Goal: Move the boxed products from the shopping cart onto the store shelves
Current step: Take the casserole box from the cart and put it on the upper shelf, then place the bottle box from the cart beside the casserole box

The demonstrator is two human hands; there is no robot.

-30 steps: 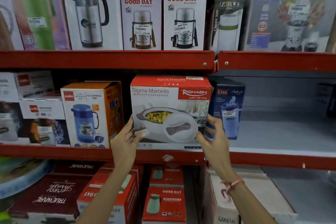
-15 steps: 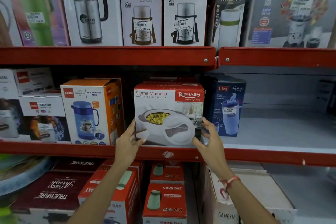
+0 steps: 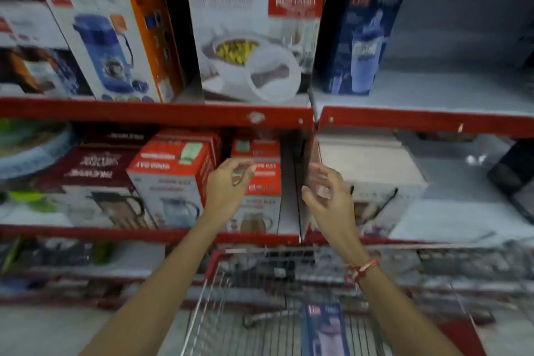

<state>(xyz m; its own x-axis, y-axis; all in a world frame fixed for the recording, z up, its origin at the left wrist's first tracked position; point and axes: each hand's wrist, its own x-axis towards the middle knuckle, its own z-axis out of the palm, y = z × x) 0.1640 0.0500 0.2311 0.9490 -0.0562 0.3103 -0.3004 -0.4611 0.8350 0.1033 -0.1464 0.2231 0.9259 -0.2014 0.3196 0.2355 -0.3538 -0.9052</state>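
**Both hands empty, casserole box on shelf**

Frame is motion-blurred. Casserole box [image 3: 255, 43] stands upright on the red-edged shelf [image 3: 156, 111], between the orange flask box [image 3: 115, 37] on its left and the blue bottle box [image 3: 362, 40] on its right, touching neither hand. Left hand [image 3: 228, 188] and right hand [image 3: 326, 196] hang in mid-air below that shelf, in front of the lower row of red-and-white boxes [image 3: 170, 179]. Fingers of both hands loosely curled, released, grasping nothing. Red thread band [image 3: 362, 269] on right wrist. Shopping cart [image 3: 219, 298] sits at the bottom, wire basket with red rim; a blue boxed product [image 3: 325, 326] lies inside it.
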